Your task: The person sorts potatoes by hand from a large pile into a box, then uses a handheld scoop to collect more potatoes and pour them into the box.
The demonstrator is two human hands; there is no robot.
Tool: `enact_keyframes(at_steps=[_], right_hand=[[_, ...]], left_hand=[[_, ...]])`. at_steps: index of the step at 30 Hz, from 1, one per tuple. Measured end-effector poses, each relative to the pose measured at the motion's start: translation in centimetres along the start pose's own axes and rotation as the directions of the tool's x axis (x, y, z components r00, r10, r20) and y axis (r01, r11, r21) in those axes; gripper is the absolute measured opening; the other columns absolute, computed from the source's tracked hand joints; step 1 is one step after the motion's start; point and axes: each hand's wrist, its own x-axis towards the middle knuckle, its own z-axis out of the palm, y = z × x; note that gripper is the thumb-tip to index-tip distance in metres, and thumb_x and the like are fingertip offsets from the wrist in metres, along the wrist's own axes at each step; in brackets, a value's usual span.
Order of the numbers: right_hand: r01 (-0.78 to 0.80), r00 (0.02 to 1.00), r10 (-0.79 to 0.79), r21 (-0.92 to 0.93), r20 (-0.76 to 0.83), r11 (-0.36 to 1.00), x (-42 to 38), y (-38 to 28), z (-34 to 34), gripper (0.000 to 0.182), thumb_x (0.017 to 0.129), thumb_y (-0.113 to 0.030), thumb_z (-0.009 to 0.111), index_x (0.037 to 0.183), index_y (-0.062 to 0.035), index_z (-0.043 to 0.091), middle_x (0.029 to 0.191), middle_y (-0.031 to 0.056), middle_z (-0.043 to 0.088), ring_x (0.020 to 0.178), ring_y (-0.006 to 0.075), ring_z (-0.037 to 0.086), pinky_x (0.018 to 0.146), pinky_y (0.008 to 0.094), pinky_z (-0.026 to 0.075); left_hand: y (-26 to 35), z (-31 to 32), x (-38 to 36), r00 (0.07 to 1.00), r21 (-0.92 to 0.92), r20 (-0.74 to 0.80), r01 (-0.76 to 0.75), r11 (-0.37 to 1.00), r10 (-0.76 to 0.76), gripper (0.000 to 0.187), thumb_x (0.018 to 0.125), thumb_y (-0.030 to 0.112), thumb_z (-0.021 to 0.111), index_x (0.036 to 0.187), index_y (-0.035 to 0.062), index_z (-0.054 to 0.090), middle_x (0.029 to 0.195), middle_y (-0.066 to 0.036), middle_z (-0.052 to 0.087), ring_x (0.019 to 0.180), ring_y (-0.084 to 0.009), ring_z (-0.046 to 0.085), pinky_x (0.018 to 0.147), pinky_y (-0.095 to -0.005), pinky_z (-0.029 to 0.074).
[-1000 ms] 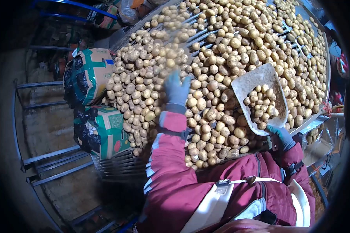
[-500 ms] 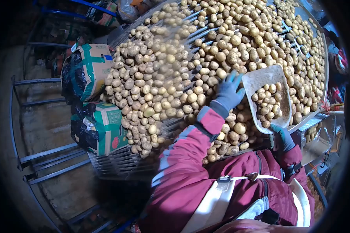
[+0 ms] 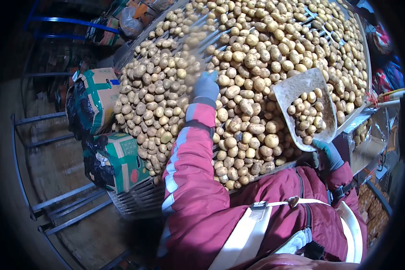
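My right hand (image 3: pixel 329 154), in a dark glove, is closed on the near end of a pale plastic scoop (image 3: pixel 285 96). Small potatoes (image 3: pixel 307 116) lie in the scoop, which rests tilted over the heap. Farther left, my left hand (image 3: pixel 206 87), in a blue-grey glove, hovers over the potatoes by the bare slats. Its fingers look curled in; whatever they may hold is hidden. Loose potatoes (image 3: pixel 252 101) surround both hands, larger than those in the scoop.
Metal slats (image 3: pixel 141 198) show at the sorting table's near left edge. Two cardboard boxes (image 3: pixel 104 101) with black plastic liners stand left of it, beside a metal frame (image 3: pixel 45 118). A forked metal tool (image 3: pixel 324 29) lies among the far potatoes. More cartons and bags are around.
My left hand has moved left from beside the scoop to near the slats, its spread fingers now drawn in. My right hand keeps hold of the scoop. The view has shifted slightly.
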Motion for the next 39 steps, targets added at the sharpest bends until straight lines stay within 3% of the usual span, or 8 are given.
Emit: enact_keyframes(at_steps=[12, 16, 21, 24, 30, 32, 36, 39], right_hand=[[-0.273, 0.962, 0.273, 0.038, 0.003, 0.961, -4.0, -0.6, -0.1, 0.056, 0.089, -0.009, 0.072, 0.142, -0.0017, 0.054, 0.125, 0.0075, 0.069, 0.108, 0.0178, 0.067, 0.090, 0.0293, 0.056], [0.008, 0.999, -0.011, 0.077, 0.041, 0.997, -3.2, 0.9, -1.0, 0.049, 0.089, -0.009, 0.073, 0.136, -0.0031, 0.059, 0.122, 0.0063, 0.069, 0.106, 0.0166, 0.066, 0.089, 0.0285, 0.055], [-0.126, 0.992, 0.124, -0.119, -0.021, 0.985, 0.9, 5.3, -4.4, 0.019, 0.091, -0.022, 0.075, 0.103, -0.0086, 0.068, 0.066, 0.0013, 0.063, 0.045, 0.0102, 0.055, 0.038, 0.0267, 0.043], [-0.112, 0.974, 0.104, 0.031, 0.200, 0.993, -3.8, -1.0, -2.2, 0.019, 0.091, -0.027, 0.073, 0.096, -0.0094, 0.067, 0.065, 0.0014, 0.061, 0.047, 0.0110, 0.054, 0.041, 0.0280, 0.044], [-0.051, 0.993, 0.072, -0.220, 0.090, 0.974, -2.5, 1.6, -4.3, 0.022, 0.091, -0.029, 0.073, 0.094, -0.0075, 0.070, 0.068, 0.0022, 0.063, 0.051, 0.0122, 0.059, 0.047, 0.0283, 0.049], [-0.062, 0.993, 0.085, -0.249, 0.082, 0.966, -2.5, 2.1, -5.0, 0.023, 0.091, -0.030, 0.073, 0.093, -0.0069, 0.070, 0.069, 0.0025, 0.064, 0.053, 0.0125, 0.060, 0.049, 0.0284, 0.051], [-0.057, 0.993, 0.081, -0.243, 0.090, 0.968, -1.3, 4.3, -6.3, 0.024, 0.092, -0.030, 0.072, 0.096, -0.0068, 0.073, 0.072, 0.0027, 0.066, 0.061, 0.0141, 0.064, 0.060, 0.0304, 0.054], [0.428, 0.900, -0.336, -0.415, 0.278, 0.803, -2.0, 5.9, -7.6, 0.016, 0.090, -0.019, 0.075, 0.101, -0.0076, 0.074, 0.084, 0.0046, 0.070, 0.076, 0.0125, 0.065, 0.069, 0.0303, 0.052]], left_hand=[[-0.9, -0.1, 0.4, 0.995, -0.159, 0.075, 0.073, 0.985, -0.061, 0.039, 0.074, 0.020, 0.070, 0.110, 0.0045, 0.070, 0.112, -0.026, 0.067, 0.107, -0.0429, 0.065, 0.095, -0.0467, 0.053], [-1.7, -0.3, 0.8, 0.991, 0.040, 0.135, 0.021, 0.999, -0.026, 0.041, 0.075, 0.029, 0.073, 0.111, 0.0093, 0.073, 0.114, -0.027, 0.066, 0.107, -0.0438, 0.064, 0.097, -0.0475, 0.052], [-2.8, -0.1, 0.1, 0.974, -0.143, 0.183, 0.163, 0.976, -0.136, 0.032, 0.081, 0.025, 0.071, 0.102, 0.0011, 0.074, 0.097, -0.025, 0.074, 0.097, -0.0377, 0.072, 0.087, -0.0436, 0.055], [-2.1, -1.0, -1.8, 0.896, -0.614, 0.330, 0.443, 0.654, -0.298, 0.012, 0.085, 0.016, 0.075, 0.090, 0.0062, 0.071, 0.070, 0.000, 0.061, 0.057, -0.0122, 0.052, 0.050, -0.0300, 0.039], [-1.4, -3.6, -2.5, 0.896, -0.880, 0.441, 0.444, 0.168, -0.053, 0.019, 0.086, 0.008, 0.075, 0.103, 0.0036, 0.070, 0.094, -0.006, 0.069, 0.084, -0.0152, 0.063, 0.074, -0.0293, 0.052], [4.8, -5.0, -2.0, 0.858, -0.811, 0.414, 0.499, 0.306, -0.303, 0.034, 0.089, 0.014, 0.075, 0.120, 0.0046, 0.065, 0.108, -0.005, 0.070, 0.095, -0.0163, 0.066, 0.083, -0.0319, 0.055], [17.7, -5.7, -1.5, 0.933, -0.906, 0.359, 0.343, 0.248, 0.021, 0.038, 0.096, 0.014, 0.066, 0.132, 0.0019, 0.060, 0.117, -0.009, 0.069, 0.106, -0.0188, 0.067, 0.098, -0.0349, 0.054], [26.4, -4.0, -0.1, 0.774, -0.872, 0.487, 0.455, 0.178, 0.404, 0.040, 0.097, 0.016, 0.066, 0.134, 0.0017, 0.059, 0.120, -0.009, 0.069, 0.106, -0.0191, 0.068, 0.097, -0.0347, 0.053]])
